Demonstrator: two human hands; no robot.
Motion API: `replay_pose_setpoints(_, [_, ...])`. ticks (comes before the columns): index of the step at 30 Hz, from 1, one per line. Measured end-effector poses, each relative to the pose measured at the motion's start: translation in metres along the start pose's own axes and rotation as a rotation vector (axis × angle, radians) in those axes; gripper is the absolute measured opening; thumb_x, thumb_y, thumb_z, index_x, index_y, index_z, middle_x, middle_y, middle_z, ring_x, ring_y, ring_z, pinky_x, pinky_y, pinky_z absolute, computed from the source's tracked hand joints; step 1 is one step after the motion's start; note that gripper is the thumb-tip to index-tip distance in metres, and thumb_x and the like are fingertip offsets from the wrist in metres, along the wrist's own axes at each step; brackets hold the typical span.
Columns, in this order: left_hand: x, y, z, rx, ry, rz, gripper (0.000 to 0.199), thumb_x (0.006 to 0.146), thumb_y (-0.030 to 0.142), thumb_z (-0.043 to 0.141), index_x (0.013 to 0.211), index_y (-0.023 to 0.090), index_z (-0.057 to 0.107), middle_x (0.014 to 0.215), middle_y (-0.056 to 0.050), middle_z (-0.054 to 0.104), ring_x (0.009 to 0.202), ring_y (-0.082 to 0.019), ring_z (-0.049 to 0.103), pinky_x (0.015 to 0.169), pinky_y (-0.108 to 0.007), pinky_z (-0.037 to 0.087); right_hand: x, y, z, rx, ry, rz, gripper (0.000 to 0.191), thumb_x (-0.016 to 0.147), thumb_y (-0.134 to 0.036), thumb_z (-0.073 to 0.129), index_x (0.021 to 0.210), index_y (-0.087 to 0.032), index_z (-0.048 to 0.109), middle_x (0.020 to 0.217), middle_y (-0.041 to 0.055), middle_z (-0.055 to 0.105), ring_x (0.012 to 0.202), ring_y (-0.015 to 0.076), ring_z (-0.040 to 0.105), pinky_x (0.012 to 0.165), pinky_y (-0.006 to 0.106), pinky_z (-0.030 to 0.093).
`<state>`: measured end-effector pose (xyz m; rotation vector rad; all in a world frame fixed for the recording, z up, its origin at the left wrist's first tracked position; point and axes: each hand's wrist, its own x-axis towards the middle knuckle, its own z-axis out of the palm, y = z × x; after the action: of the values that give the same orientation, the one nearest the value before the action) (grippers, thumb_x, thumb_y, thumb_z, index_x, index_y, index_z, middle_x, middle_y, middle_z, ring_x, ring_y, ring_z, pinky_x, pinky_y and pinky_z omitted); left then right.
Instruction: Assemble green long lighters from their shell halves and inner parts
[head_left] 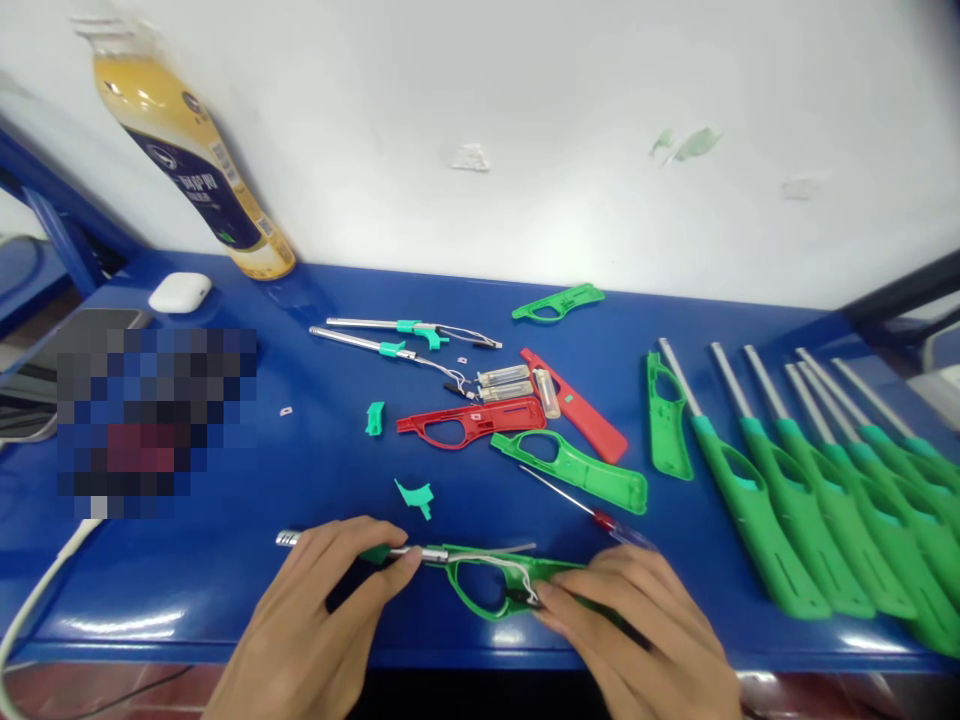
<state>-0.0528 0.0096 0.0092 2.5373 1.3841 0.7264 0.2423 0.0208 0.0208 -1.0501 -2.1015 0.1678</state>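
Note:
Near the table's front edge, my left hand is closed round a metal lighter tube, thumb and fingers on its teal collar. White wires run from the tube over an open green lighter half-shell lying beneath. My right hand pinches at the shell's handle end, by a small black part on the wires; its fingers partly hide the handle. Just behind lie a teal trigger piece and a screwdriver with a red handle.
Red half-shells, green half-shells, clear fuel tanks and two wired tubes lie mid-table. Several assembled green lighters line the right. At left are a bottle, a white case and a cable.

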Motion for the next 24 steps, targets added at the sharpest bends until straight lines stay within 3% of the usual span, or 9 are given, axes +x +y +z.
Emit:
replay_pose_setpoints(14, [0.004,0.005,0.001,-0.022,0.031,-0.04,0.029,0.104,0.007,0.052,0.127,0.02,0.064,0.134,-0.008,0.057,0.129,-0.016,0.054,0.113,-0.03,0.04,-0.002,-0.002,0.001,-0.031,-0.031,0.02,0.015,0.099,-0.011,0.065,0.099,-0.018,0.078,0.086,0.0028,0.074,0.077,0.0139,0.062,0.072,0.03,0.051])
replay_pose_setpoints(19, [0.009,0.007,-0.001,0.03,0.025,-0.062,0.027,0.103,0.01,0.055,0.124,0.023,0.065,0.136,-0.008,0.056,0.126,-0.021,0.055,0.106,-0.037,0.043,-0.007,-0.001,0.004,-0.003,-0.019,0.037,0.013,0.099,-0.012,0.065,0.101,-0.017,0.077,0.088,0.0027,0.073,0.082,0.0141,0.06,0.078,0.031,0.05])
replay_pose_setpoints(24, [0.025,-0.002,-0.006,0.063,0.006,-0.13,0.035,0.106,0.018,0.052,0.138,0.03,0.059,0.14,-0.006,0.056,0.126,-0.023,0.056,0.103,-0.042,0.048,-0.013,-0.004,0.008,0.025,-0.004,0.1,0.014,0.098,-0.009,0.067,0.105,-0.018,0.075,0.093,0.0031,0.073,0.088,0.0156,0.06,0.083,0.034,0.048])
